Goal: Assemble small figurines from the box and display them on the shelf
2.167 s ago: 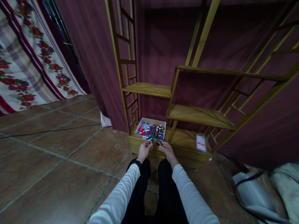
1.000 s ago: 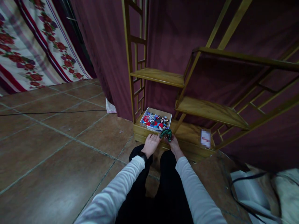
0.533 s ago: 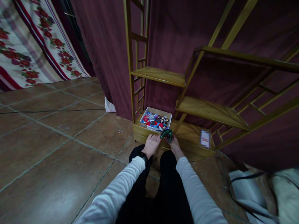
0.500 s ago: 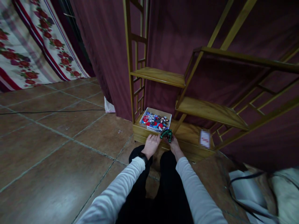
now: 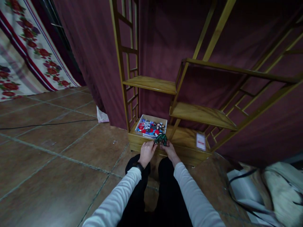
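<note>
A small dark green figure (image 5: 161,139) is pinched between my left hand (image 5: 147,151) and my right hand (image 5: 169,149), both closed on it. They hover over the front edge of the lowest board of a wooden shelf unit (image 5: 187,138). Just behind the figure stands a shallow white box (image 5: 152,126) filled with several small colourful figures. My white sleeves and dark trousers show below.
Higher shelf boards (image 5: 201,114) jut out to the right above the base. A dark red curtain (image 5: 94,56) hangs behind. A black cable (image 5: 47,124) runs over the tiled floor on the left. A bag with a black strap (image 5: 260,189) lies at the right.
My left hand has moved right onto the green figure, so both hands now hold it. The view has shifted slightly; the figure stays in front of the box.
</note>
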Demonstrator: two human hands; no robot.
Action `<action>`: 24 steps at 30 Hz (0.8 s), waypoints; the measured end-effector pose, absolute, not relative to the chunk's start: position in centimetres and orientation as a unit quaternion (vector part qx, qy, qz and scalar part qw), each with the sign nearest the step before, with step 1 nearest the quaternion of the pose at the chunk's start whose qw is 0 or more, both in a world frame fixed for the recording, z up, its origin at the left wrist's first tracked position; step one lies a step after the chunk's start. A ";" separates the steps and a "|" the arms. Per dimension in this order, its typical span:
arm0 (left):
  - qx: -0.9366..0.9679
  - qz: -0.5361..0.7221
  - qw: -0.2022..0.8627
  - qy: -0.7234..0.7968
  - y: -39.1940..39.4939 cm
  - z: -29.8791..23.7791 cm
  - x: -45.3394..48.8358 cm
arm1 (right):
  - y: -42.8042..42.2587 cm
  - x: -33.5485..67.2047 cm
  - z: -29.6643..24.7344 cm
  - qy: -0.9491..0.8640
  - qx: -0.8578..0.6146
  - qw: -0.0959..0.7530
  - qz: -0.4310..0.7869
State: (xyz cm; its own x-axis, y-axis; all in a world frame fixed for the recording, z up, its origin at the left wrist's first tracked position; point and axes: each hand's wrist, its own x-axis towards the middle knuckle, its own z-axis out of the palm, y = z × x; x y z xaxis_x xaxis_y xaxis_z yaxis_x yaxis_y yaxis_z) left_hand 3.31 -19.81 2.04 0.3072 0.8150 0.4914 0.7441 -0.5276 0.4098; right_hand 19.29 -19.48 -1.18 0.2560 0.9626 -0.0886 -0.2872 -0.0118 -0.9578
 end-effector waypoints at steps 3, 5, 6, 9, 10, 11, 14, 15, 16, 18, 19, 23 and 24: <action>0.810 0.320 0.039 0.490 -19.9 2.2 3.3 | -19.4 19.3 -1.5 -0.336 -0.501 0.612 0.512; 0.819 0.308 0.020 0.484 -20.0 2.3 3.4 | -19.4 19.3 -1.6 -0.335 -0.500 0.615 0.510; 0.826 0.304 0.009 0.475 -20.1 2.3 3.4 | -19.4 19.4 -1.7 -0.332 -0.500 0.616 0.510; 0.847 0.302 -0.024 0.437 -20.5 2.5 3.5 | -19.4 19.5 -2.0 -0.320 -0.499 0.633 0.498; 0.854 0.300 -0.034 0.424 -20.6 2.6 3.5 | -19.4 19.6 -2.2 -0.323 -0.497 0.642 0.487; 0.860 0.299 -0.045 0.411 -20.7 2.7 3.5 | -19.4 19.7 -2.3 -0.331 -0.495 0.649 0.474; 0.877 0.287 -0.072 0.379 -20.8 3.0 3.4 | -19.4 19.9 -2.5 -0.363 -0.489 0.652 0.451; 0.881 0.283 -0.079 0.371 -20.8 3.1 3.4 | -19.4 20.0 -2.6 -0.369 -0.487 0.650 0.452; 0.884 0.279 -0.086 0.365 -20.8 3.1 3.4 | -19.4 20.1 -2.6 -0.372 -0.485 0.648 0.455; 0.886 0.275 -0.096 0.361 -20.8 3.1 3.3 | -19.4 20.2 -2.6 -0.374 -0.483 0.646 0.458; 0.886 0.275 -0.099 0.361 -20.8 3.1 3.3 | -19.5 20.2 -2.6 -0.374 -0.482 0.647 0.458; 0.884 0.272 -0.098 0.366 -21.0 3.0 3.3 | -19.7 20.2 -2.3 -0.387 -0.467 0.649 0.460; 0.885 0.269 -0.098 0.367 -21.0 3.0 3.3 | -19.7 20.2 -2.2 -0.391 -0.465 0.648 0.460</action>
State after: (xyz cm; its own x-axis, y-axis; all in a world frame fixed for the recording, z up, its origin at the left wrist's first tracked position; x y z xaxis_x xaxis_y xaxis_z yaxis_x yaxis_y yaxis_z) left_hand 3.34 -21.01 2.97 0.5855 0.5969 0.5485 0.7028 -0.7110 0.0237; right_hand 20.18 -19.72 -2.20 0.2716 0.9592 0.0786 -0.2333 0.1448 -0.9616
